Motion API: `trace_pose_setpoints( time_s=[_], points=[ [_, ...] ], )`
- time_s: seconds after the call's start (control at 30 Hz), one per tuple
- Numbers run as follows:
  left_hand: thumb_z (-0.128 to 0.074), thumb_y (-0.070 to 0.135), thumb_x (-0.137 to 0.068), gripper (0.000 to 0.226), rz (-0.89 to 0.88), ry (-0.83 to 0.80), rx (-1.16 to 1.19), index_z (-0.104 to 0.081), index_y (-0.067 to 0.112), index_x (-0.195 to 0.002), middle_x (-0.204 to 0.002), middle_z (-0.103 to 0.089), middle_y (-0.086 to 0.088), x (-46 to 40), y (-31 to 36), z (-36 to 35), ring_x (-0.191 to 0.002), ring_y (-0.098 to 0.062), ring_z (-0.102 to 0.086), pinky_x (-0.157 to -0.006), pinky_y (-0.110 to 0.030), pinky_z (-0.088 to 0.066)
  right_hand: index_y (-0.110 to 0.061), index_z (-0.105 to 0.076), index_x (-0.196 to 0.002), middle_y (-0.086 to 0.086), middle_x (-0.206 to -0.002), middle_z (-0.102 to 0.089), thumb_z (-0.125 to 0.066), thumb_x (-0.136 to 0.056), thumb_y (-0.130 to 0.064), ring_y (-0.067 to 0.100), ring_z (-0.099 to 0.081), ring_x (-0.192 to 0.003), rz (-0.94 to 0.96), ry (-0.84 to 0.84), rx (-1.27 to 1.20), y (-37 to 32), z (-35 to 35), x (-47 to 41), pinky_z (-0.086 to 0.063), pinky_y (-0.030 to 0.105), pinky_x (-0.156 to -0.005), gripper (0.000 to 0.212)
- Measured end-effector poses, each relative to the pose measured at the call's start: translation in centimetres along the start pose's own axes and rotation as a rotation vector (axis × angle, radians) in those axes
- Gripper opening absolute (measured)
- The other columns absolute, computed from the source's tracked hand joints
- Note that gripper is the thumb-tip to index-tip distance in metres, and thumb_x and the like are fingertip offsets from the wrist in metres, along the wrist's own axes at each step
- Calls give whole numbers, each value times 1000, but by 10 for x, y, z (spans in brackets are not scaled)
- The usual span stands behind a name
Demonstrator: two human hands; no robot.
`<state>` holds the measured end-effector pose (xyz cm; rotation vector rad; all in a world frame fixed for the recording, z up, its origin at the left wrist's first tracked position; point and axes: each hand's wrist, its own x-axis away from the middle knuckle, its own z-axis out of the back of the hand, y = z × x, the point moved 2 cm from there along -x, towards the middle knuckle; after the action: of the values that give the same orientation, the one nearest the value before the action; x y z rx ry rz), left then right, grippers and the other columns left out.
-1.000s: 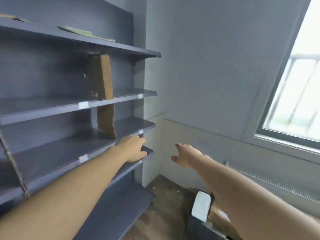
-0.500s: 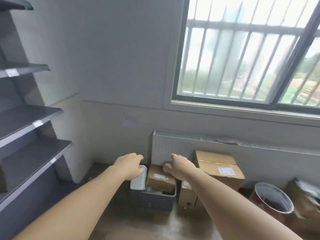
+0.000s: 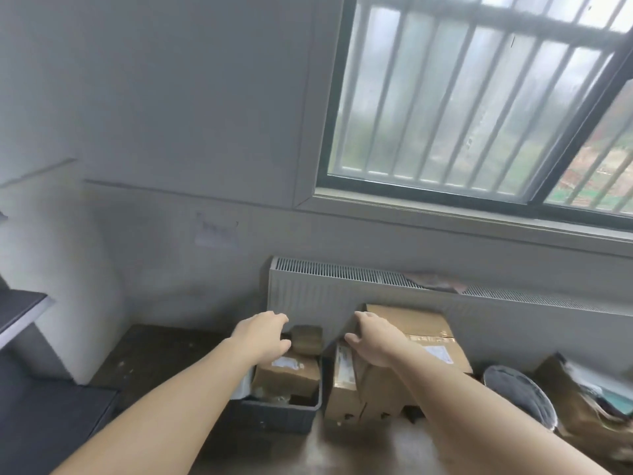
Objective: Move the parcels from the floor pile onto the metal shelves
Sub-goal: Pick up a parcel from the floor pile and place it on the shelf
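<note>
Cardboard parcels lie on the floor under the radiator. A large tilted box leans on a taller carton. A small labelled box sits in a dark grey bin, with a brown tape roll behind it. My left hand hovers over the bin, fingers loosely curled, holding nothing. My right hand reaches over the left edge of the large box; whether it touches is unclear. The metal shelves show only at the far left edge.
A white radiator runs along the wall under a barred window. A round grey bucket and an open torn carton stand at the right. The floor is dark wood.
The view has swung right, from the shelves to the floor pile. Both hands have moved away from the shelf and now reach out over the boxes.
</note>
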<state>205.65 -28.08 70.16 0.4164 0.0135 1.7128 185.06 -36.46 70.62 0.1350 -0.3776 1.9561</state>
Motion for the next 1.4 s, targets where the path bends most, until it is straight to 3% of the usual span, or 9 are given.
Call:
trace_pose_setpoints(
  time_s=[0.33,0.5,0.63,0.9,1.0,1.17,1.27,1.4],
  points=[
    [-47,38,-95,55,109,-124,18,-37,24,-148,-140,-48,1,-140,-41,-31,-125,-24,-52,-98,-42,-47,-12,-22,-154,3,-159,-28,-44,-101,-41,23,-32,-143,30,-117,-40,23,-28,-132,-30,36,-114,65],
    [-47,36,-98,54,123,-161,2,-35,22,-149,-142,-47,-2,-212,-50,-52,-127,-23,-50,-98,-35,-45,-12,-26,-152,4,-156,-31,-43,-100,-40,23,-33,-142,48,-184,-62,43,-52,-216,-32,36,-113,62],
    [-47,38,-99,53,162,-158,17,-35,24,-149,-143,-47,0,-268,-62,-78,-126,-19,-51,-96,-30,-46,-14,-21,-155,2,-161,-22,-43,-102,-43,21,-27,-146,69,-226,-86,60,-86,-287,-28,34,-115,65],
    [-50,39,-99,50,182,-218,13,-36,31,-147,-147,-45,7,-371,-102,-186,-127,-13,-51,-97,-21,-45,-18,-18,-156,0,-162,-21,-42,-102,-43,20,-26,-146,71,-293,-78,92,-203,-394,-28,33,-116,64],
    [-53,36,-98,52,172,-265,10,-36,32,-146,-147,-44,7,-424,-126,-252,-129,-14,-48,-102,-25,-46,-18,-16,-157,0,-163,-18,-42,-102,-43,20,-21,-148,69,-320,-56,109,-273,-443,-24,32,-118,65],
    [-55,33,-95,56,84,-334,-25,-35,28,-147,-139,-47,1,-501,-150,-351,-124,-18,-47,-97,-34,-47,-15,-18,-155,4,-162,-19,-43,-102,-40,22,-21,-148,31,-357,-26,139,-382,-507,-23,33,-118,63],
    [-50,30,-97,56,37,-346,-45,-31,25,-149,-142,-44,-2,-542,-154,-396,-127,-23,-45,-99,-38,-44,-11,-20,-154,7,-160,-22,-41,-103,-38,23,-24,-146,-6,-357,-68,149,-430,-538,-22,32,-117,62],
    [-50,32,-98,64,-9,-349,-75,-20,24,-154,-154,-29,-7,-587,-163,-454,-136,-29,-37,-104,-44,-41,-12,-10,-156,11,-163,-10,-41,-103,-39,28,-12,-150,-33,-263,-110,163,-476,-574,-12,34,-120,68]
  ],
)
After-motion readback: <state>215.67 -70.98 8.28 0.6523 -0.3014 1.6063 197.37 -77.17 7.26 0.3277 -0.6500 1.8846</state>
